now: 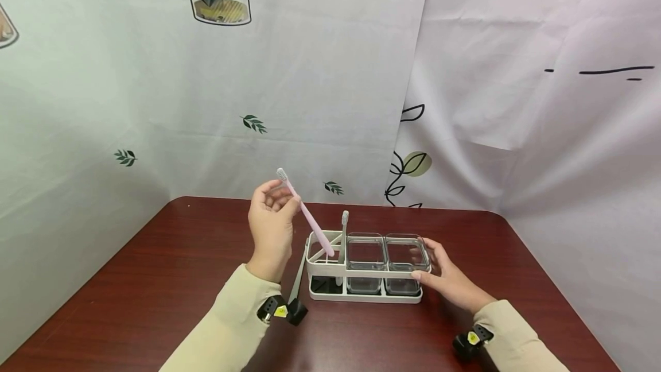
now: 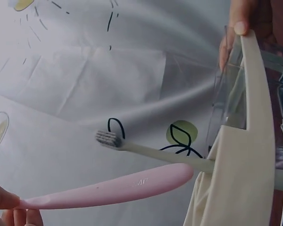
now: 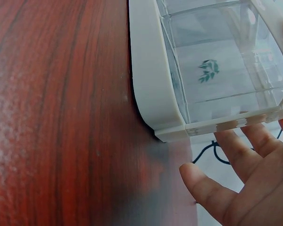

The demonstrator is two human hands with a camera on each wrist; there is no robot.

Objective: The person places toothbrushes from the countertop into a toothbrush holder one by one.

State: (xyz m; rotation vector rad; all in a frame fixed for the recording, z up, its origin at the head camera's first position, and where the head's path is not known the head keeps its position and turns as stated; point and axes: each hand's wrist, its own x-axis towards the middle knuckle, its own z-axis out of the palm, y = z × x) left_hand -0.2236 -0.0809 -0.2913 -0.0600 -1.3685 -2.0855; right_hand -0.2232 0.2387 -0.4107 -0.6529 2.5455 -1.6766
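Observation:
My left hand pinches a pink toothbrush near its bristle head, which points up. Its handle slants down to the right, with the end just above the left part of a cream toothbrush holder. In that holder a grey-white toothbrush stands bristles up, beside two clear cups. Around the holder's right end, my right hand holds on, thumb at the front rail and fingers behind. The right wrist view shows fingers against the holder's side, by a clear cup.
The holder stands on a dark red wooden table. A pale narrow strip shows at the holder's left end; its kind is unclear. White printed cloth hangs behind the table and at both sides.

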